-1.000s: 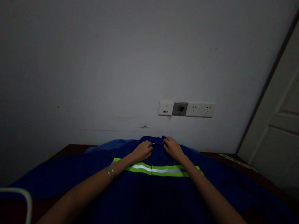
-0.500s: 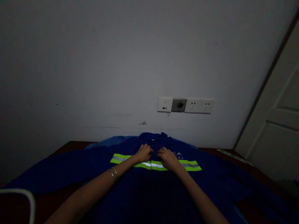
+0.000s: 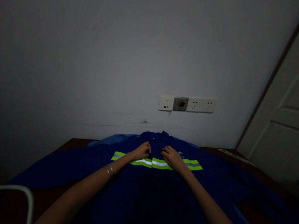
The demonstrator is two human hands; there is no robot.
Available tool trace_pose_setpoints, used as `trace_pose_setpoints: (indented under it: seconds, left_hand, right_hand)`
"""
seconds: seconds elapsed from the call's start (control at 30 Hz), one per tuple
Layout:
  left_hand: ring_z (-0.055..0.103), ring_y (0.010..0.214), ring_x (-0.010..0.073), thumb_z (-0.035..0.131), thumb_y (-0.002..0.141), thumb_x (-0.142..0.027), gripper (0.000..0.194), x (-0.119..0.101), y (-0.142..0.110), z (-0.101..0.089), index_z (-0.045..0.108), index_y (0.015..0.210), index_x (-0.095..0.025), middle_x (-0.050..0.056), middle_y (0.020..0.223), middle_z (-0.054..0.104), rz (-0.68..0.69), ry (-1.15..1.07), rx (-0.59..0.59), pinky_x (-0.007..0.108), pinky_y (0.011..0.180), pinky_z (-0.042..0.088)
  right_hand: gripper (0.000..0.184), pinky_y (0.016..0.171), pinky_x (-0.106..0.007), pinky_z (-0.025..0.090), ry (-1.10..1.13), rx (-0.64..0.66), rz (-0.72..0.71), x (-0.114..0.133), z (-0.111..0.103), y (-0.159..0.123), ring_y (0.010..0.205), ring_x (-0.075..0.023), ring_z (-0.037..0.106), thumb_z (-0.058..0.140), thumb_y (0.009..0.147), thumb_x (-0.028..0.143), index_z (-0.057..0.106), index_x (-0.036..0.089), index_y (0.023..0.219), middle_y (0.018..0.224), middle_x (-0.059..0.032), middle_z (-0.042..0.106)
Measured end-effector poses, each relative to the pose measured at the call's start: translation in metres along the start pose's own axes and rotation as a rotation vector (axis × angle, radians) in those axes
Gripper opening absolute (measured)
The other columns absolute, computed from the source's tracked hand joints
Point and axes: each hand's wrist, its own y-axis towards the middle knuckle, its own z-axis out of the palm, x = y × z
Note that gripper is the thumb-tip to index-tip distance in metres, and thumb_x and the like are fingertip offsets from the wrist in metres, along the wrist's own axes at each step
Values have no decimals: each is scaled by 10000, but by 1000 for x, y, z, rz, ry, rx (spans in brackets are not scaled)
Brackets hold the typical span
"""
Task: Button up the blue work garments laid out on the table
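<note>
A dark blue work jacket [image 3: 138,194] lies front up, sleeves spread to both sides, its collar toward the wall. Across its chest runs a yellow-green and silver reflective band [image 3: 161,164], split at the middle front. My left hand [image 3: 142,150] is closed on the jacket's front to the left of the opening, just above the band, fingers curled. On the other side of the opening, my right hand [image 3: 172,157] has its fingers bent and closed on the cloth below the collar. The exact fold in each hand is hard to make out.
Lighter blue cloth [image 3: 116,139] shows beneath the jacket on a dark reddish table [image 3: 78,143]. Wall sockets [image 3: 200,105] sit above the collar. A pale strip [image 3: 236,156] lies at the back right near a door [image 3: 287,133]. A white curved tube [image 3: 26,192] is at lower left.
Both hands have come down from the collar to the chest just above the band. Over the last half second they have moved slightly apart, and the neck opening shows wider.
</note>
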Motion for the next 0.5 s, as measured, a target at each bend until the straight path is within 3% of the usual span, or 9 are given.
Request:
trace_pose_setpoints:
  seconds: [0.13, 0.23, 0.37, 0.5]
  left_hand:
    - [491, 1010, 185, 520, 773, -136, 160, 0, -18, -14, 645, 863, -183, 77, 1085, 523, 188, 220, 48, 302, 881, 375]
    - [490, 1037, 204, 502, 809, -153, 143, 2, -29, -20, 631, 864, -181, 96, 1085, 552, 280, 368, 89, 327, 897, 362]
    - [513, 1058, 200, 503, 777, -84, 223, 6, -38, -22, 610, 949, -178, 98, 1092, 585, 278, 400, 142, 312, 894, 387]
    - [457, 1163, 211, 481, 766, -64, 369, 2, -41, -17, 542, 1121, -145, 130, 1236, 517, 200, 351, 5, 344, 970, 363]
  right_hand:
    - [211, 830, -346, 424, -14, -10, -14, -4, -7, -5, 1054, -217, 454, 465, 850, 159, 632, 211, 968, 1053, -88, 601]
    - [217, 827, -367, 424, -44, 56, -8, -4, -11, -7, 1092, -240, 443, 460, 846, 168, 645, 214, 951, 1093, -85, 605]
    - [231, 821, -395, 421, -62, 182, 26, -1, -18, -6, 1131, -280, 429, 465, 799, 121, 676, 199, 851, 1122, -79, 614]
    - [308, 889, -398, 386, -26, 142, 45, 15, -25, -3, 1157, -267, 415, 443, 773, 91, 649, 176, 986, 1155, -80, 601]
